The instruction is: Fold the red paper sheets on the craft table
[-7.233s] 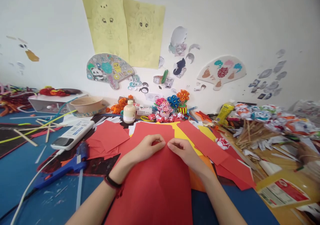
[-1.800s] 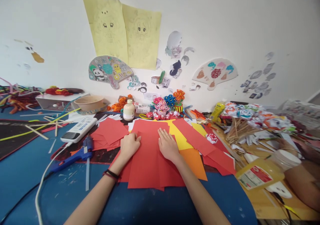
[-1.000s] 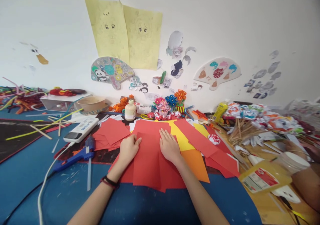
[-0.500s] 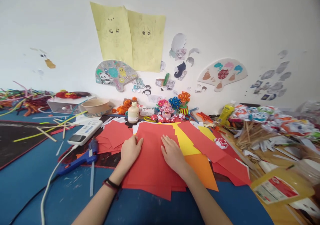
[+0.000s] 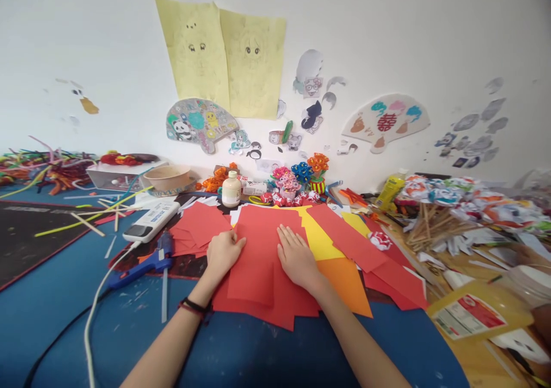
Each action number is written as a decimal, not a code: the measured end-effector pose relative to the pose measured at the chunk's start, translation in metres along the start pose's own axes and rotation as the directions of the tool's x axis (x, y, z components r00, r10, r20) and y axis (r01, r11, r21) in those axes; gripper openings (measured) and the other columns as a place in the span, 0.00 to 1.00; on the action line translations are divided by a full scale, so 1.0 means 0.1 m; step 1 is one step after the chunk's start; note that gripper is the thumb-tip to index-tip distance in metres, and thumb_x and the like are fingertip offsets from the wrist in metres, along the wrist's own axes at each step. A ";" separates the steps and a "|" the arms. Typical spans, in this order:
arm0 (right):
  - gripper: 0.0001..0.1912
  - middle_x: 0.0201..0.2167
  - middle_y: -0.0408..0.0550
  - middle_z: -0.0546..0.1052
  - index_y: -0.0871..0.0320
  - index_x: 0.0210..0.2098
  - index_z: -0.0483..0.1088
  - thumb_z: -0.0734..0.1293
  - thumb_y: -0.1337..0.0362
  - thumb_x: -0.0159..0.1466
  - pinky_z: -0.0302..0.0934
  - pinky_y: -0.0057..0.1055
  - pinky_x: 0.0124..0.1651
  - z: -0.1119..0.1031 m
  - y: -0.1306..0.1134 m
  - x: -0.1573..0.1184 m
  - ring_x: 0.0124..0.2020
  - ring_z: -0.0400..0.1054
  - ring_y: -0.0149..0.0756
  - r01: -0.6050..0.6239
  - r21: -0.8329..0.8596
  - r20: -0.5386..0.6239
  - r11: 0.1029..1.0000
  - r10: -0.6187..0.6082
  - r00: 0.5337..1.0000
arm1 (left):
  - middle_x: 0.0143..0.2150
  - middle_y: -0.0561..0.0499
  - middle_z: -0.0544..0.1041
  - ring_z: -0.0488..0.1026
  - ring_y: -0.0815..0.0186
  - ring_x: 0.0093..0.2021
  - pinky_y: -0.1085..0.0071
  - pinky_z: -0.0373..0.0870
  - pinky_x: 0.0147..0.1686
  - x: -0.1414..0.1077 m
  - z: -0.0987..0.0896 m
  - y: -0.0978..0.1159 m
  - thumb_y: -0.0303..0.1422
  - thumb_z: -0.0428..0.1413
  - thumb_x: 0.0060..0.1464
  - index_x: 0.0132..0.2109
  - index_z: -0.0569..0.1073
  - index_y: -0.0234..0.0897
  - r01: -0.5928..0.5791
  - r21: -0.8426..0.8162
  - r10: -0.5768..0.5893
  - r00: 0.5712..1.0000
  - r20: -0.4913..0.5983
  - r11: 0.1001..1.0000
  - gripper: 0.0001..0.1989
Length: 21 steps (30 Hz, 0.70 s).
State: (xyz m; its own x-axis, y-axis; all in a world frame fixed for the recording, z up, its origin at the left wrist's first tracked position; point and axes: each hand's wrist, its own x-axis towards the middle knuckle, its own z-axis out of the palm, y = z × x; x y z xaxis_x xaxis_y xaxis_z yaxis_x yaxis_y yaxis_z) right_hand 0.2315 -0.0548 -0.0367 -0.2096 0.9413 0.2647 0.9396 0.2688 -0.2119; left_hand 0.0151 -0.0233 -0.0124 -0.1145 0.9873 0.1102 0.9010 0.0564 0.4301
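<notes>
Sheets of red paper (image 5: 258, 244) lie stacked in front of me, their edges not lined up. At the left edge of the top sheet, my left hand (image 5: 224, 254) is closed, fingers curled and thumb on the paper; the fingertips are partly hidden. My right hand (image 5: 296, 257) rests flat on the right side of the red paper, fingers stretched out. The near part of one red sheet (image 5: 251, 287) shows a distinct corner over the sheets below. Yellow paper (image 5: 321, 241) and orange paper (image 5: 346, 282) stick out at the right of the stack.
A blue glue gun (image 5: 144, 264) and a white power strip (image 5: 151, 221) with its cable lie at left. A cream bottle (image 5: 231, 190) and pipe-cleaner flowers (image 5: 286, 181) stand behind the paper. At right are more red strips (image 5: 344, 233) and a bottle of yellow liquid (image 5: 476, 313).
A red sheet's near edge and corner now stand out over the stack, higher up than the lower edge seen before. Both hands stay in nearly the same places; the view has shifted slightly.
</notes>
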 end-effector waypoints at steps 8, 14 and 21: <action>0.28 0.68 0.48 0.54 0.62 0.67 0.54 0.48 0.61 0.70 0.43 0.41 0.68 0.00 0.01 0.01 0.69 0.46 0.39 0.001 0.014 -0.004 1.000 -0.001 1.000 | 0.28 0.49 0.76 0.73 0.61 0.32 0.72 0.53 0.27 -0.02 -0.07 -0.04 0.52 0.50 0.55 0.26 0.67 0.38 -0.006 -0.124 0.011 0.999 0.034 0.992 0.22; 0.28 0.68 0.51 0.55 0.65 0.66 0.56 0.50 0.62 0.69 0.43 0.41 0.69 -0.10 0.00 0.01 0.68 0.48 0.41 -0.022 0.032 -0.050 0.999 0.024 0.998 | 0.19 0.55 0.64 0.63 0.68 0.23 0.73 0.50 0.26 -0.07 -0.07 -0.04 0.46 0.53 0.54 0.22 0.57 0.38 -0.242 -0.103 0.236 0.969 -0.066 0.965 0.21; 0.28 0.68 0.48 0.56 0.62 0.66 0.56 0.48 0.60 0.70 0.44 0.40 0.69 -0.07 -0.09 -0.02 0.69 0.48 0.39 0.056 0.057 0.025 0.997 -0.057 0.998 | 0.22 0.51 0.69 0.67 0.64 0.26 0.72 0.50 0.27 0.02 -0.02 -0.04 0.45 0.49 0.57 0.25 0.62 0.39 -0.136 -0.066 0.133 0.990 -0.045 0.988 0.18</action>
State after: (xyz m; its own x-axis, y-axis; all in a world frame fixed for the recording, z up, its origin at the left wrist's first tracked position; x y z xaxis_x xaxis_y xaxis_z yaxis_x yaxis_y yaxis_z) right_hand 0.2257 -0.0601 -0.0283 -0.2695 0.9292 0.2529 0.9096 0.3319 -0.2500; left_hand 0.0103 -0.0219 -0.0124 -0.0121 0.9784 0.2066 0.8784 -0.0883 0.4696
